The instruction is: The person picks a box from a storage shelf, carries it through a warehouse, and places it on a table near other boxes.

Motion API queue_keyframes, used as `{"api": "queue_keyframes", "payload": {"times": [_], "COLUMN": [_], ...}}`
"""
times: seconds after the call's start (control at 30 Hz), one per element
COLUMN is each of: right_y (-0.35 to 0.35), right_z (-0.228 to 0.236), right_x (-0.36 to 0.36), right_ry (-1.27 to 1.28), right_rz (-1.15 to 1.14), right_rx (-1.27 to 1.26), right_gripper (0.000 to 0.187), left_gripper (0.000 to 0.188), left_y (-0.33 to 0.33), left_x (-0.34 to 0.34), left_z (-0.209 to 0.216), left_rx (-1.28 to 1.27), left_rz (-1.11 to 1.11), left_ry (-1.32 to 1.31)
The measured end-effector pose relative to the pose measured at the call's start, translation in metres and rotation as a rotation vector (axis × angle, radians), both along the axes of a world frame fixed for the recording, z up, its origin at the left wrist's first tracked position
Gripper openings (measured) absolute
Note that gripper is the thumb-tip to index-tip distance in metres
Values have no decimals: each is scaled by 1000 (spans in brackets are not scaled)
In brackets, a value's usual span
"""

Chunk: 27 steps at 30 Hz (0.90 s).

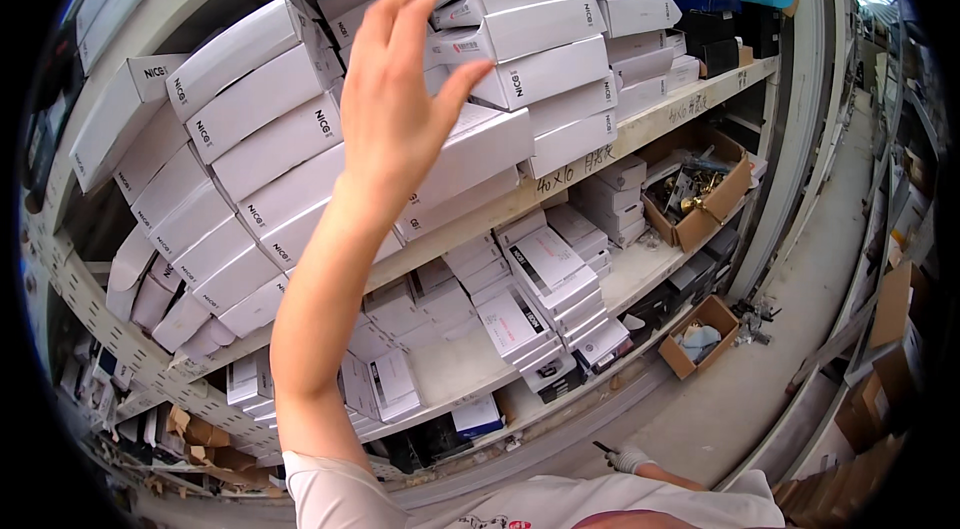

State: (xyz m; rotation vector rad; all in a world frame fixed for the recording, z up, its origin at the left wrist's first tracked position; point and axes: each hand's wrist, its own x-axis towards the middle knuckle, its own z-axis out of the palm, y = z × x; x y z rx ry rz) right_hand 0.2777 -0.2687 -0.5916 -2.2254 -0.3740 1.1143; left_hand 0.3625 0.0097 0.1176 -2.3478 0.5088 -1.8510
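Note:
My bare left hand [398, 94] is raised in front of the stacked white boxes on the upper shelf. Its fingers stretch upward and the thumb stands apart, with nothing visible in its grasp. White boxes [545, 69] lie behind the fingers and thumb; I cannot tell whether the hand touches them. More long white boxes [275, 119] are piled to its left, some tilted. Low at my right side, my right hand [628, 460] wears a pale glove and is closed on a thin dark object [603, 446], too small to name.
The upper shelf [640, 134] has handwriting along its edge. Smaller white boxes [545, 264] fill the shelf below. An open carton of brass-coloured metal parts [700, 184] sits at its right. Another open carton [700, 334] stands lower, beside the aisle floor [800, 229].

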Motion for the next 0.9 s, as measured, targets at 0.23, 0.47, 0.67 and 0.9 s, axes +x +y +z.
{"api": "queue_keyframes", "payload": {"times": [0.23, 0.47, 0.67, 0.9], "right_y": [-19, -40, -35, -58], "right_z": [-1, -91, -33, -34], "right_x": [-21, -54, -53, -41], "right_ry": [170, 178, 169, 216], "right_rz": [-330, -440, -491, -634], "right_rx": [105, 82, 97, 140], "right_gripper": [29, 32, 31, 29], "left_gripper": [57, 17, 29, 51], "left_y": [14, 4, 48, 30], "left_x": [140, 137, 111, 59], "left_z": [116, 144, 149, 102], "left_rx": [-9, -441, -251, -364], "left_rz": [32, -154, -68, -114], "left_ry": [-121, 35, 43, 32]}}
